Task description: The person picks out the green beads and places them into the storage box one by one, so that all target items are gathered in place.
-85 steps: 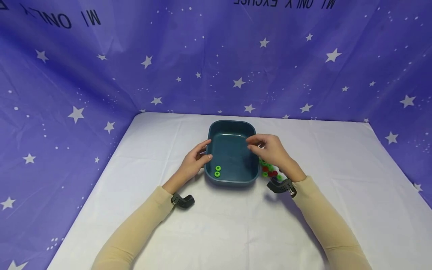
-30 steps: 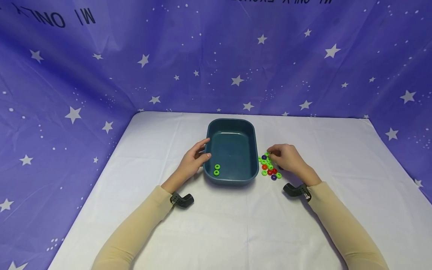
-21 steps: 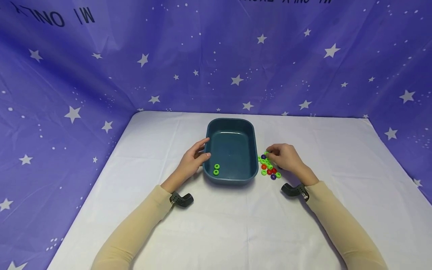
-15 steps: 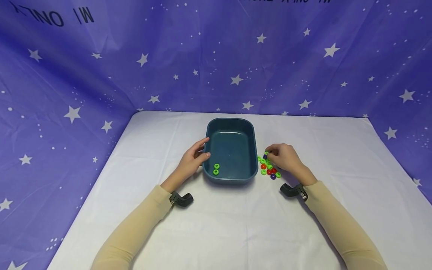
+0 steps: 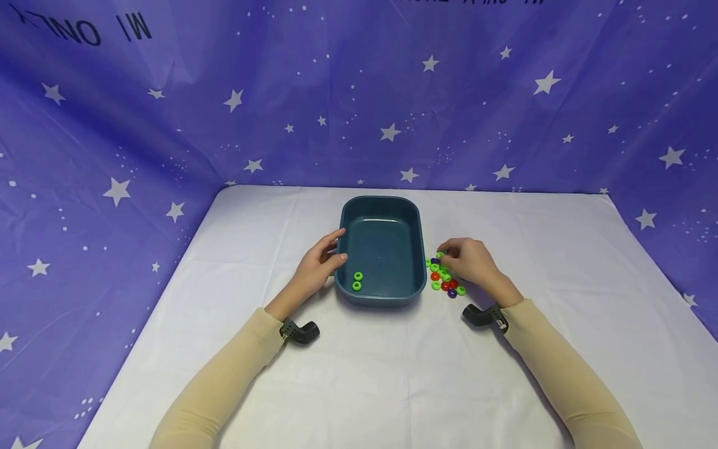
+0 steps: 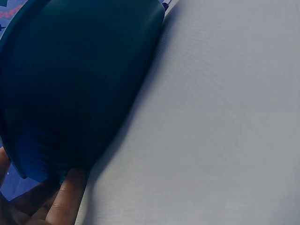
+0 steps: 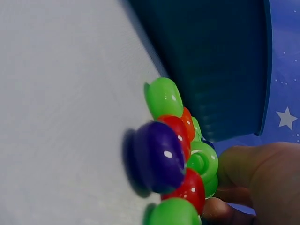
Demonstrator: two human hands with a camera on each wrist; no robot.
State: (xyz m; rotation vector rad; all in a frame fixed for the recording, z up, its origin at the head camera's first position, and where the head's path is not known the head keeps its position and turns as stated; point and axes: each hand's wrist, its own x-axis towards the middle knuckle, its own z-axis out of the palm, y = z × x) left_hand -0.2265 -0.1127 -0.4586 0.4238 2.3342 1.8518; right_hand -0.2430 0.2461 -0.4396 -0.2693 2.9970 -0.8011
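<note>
A dark teal plastic bin (image 5: 382, 300) stands on the white-covered table, with two green ring beads (image 5: 357, 280) inside at its near left corner. My left hand (image 5: 314, 267) rests against the bin's left side, fingers spread and thumb at the rim; the left wrist view shows the thumb (image 6: 69, 194) along the outer wall. Beside the bin's right side lies a small pile of green, red and purple beads (image 5: 445, 275). My right hand (image 5: 472, 259) reaches into the pile's far side with curled fingers. Beads hide the fingertips in the right wrist view; I cannot tell whether they pinch one.
A purple curtain (image 5: 359, 93) with white stars hangs behind the table and along both sides. Each wrist wears a black camera mount (image 5: 303, 332). White cloth (image 5: 359, 386) covers the table, slightly creased.
From over the bin's right rim, my right hand has moved right and nearer me to the bead pile, where it stays with small finger shifts. My left hand keeps its place at the bin.
</note>
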